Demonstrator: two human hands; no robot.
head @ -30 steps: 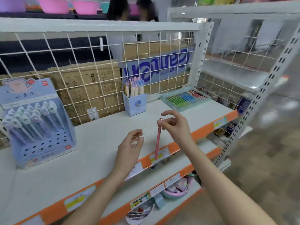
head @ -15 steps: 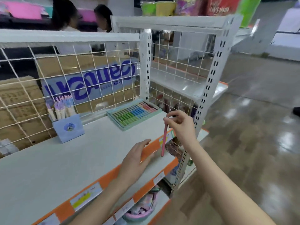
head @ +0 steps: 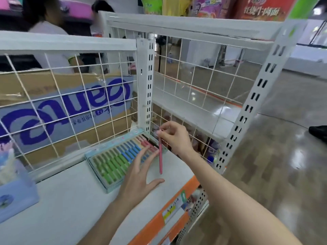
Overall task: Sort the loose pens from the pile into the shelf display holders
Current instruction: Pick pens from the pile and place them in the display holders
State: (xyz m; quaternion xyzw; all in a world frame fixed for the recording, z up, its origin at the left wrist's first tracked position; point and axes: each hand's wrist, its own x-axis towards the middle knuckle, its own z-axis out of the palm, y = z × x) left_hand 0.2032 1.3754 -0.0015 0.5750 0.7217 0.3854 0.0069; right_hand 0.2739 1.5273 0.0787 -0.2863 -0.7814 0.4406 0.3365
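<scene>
Pink pen (head: 160, 156) hangs pinched from right hand (head: 174, 137); left hand (head: 139, 175) spread beside it

A pink pen (head: 160, 156) is showing at centre. The pale teal tray (head: 96, 157) is displaying green, blue and red rows. At nine o'clock, a brown carton (head: 58, 82) is bearing blue lettering; the white shelf (head: 70, 200) is wearing an orange edge.

Flat teal tray of green, blue and red pens (head: 122, 159) lies on white metal shelf (head: 70, 206), at its right rear corner, against white wire grid back panel (head: 70, 96). Printed cardboard box (head: 67, 103) behind grid. Pale blue cardboard pen holder (head: 16, 197) far left on shelf.
</scene>
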